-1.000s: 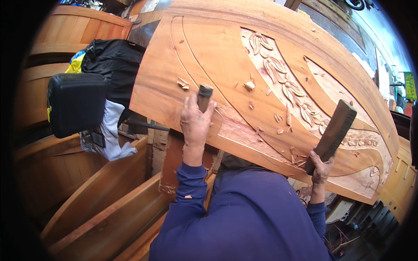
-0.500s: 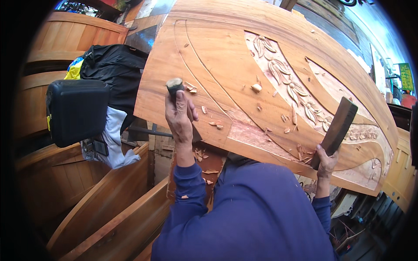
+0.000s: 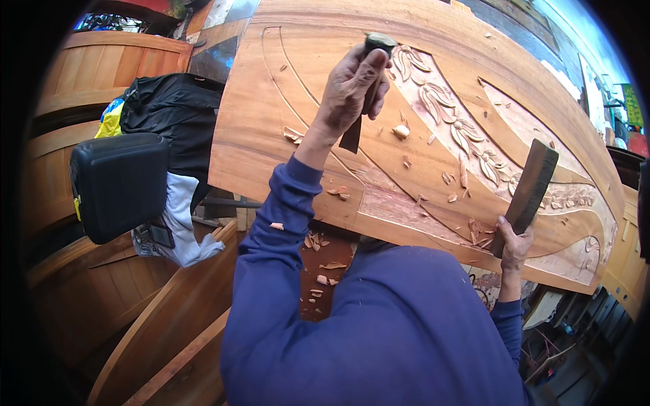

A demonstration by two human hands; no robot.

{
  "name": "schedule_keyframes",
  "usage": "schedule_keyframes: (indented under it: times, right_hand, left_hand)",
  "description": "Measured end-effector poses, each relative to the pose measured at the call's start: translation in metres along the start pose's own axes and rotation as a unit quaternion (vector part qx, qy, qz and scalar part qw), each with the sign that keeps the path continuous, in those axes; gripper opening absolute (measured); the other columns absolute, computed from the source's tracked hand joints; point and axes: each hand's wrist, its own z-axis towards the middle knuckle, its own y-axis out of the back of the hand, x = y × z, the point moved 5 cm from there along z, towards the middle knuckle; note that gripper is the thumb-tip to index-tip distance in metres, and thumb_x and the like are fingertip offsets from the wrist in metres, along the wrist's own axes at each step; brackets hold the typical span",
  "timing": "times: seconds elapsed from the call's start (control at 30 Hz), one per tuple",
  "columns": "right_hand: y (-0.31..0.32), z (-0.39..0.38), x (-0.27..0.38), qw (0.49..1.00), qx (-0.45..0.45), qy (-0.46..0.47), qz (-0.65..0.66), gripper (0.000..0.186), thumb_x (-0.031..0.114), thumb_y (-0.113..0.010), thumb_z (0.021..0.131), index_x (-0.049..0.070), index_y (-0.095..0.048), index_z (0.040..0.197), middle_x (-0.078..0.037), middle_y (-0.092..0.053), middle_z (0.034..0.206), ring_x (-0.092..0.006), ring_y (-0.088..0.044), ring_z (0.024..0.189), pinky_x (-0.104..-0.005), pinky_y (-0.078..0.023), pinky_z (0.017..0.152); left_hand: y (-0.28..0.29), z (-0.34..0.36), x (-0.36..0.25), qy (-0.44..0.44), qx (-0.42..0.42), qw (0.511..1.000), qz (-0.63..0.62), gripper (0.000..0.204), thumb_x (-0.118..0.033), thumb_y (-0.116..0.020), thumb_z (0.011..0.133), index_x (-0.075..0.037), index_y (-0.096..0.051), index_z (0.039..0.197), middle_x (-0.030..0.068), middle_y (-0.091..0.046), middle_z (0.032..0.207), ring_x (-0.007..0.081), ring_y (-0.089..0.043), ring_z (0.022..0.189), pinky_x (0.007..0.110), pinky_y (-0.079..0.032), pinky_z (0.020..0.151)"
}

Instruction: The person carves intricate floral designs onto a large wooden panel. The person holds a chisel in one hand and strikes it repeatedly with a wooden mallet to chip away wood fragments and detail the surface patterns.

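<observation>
My left hand grips a dark-handled chisel, raised over the upper middle of the wooden panel, its flat blade pointing down. Leaf carvings run diagonally down the panel's right half, beside traced curved grooves and recessed bands. My right hand is closed round the lower end of a dark wooden block, held upright at the panel's lower right. Loose wood chips lie on the panel and more have fallen below its near edge.
A black hard case sits at left by black cloth, a white cloth and a yellow bag. Wooden door panels stand along the left and lower left. Another panel is at far right, beside dark clutter below.
My left hand has lifted the chisel from the panel's lower left edge up and right toward the carving, uncovering chips below the edge. The right hand with the block has shifted slightly right and up.
</observation>
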Motion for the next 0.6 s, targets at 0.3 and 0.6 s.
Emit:
schedule_keyframes:
  times: [0.3,0.6]
  right_hand:
    - [-0.017,0.036,0.133,0.972,-0.103,0.207,-0.048,0.049,0.013,-0.084,0.086,0.000,-0.062,0.128,-0.008,-0.070,0.108,-0.0177,-0.068,0.093,-0.0311,-0.053,0.090]
    - [-0.128,0.142,0.188,0.941,0.164,0.293,0.037,0.054,0.008,-0.074,0.089,0.008,-0.061,0.141,-0.012,-0.070,0.127,-0.0186,-0.067,0.108,-0.0319,-0.054,0.093]
  left_hand:
    - [-0.002,0.005,0.026,0.050,0.004,0.999,-0.006,0.047,-0.051,-0.061,0.105,-0.004,-0.060,0.115,0.0019,-0.053,0.068,0.0078,-0.048,0.049,0.022,-0.039,0.040]
    - [-0.014,0.008,0.025,0.044,0.041,0.998,0.006,0.043,-0.046,-0.064,0.105,-0.003,-0.060,0.112,-0.0018,-0.050,0.066,0.0067,-0.049,0.052,0.022,-0.037,0.040]
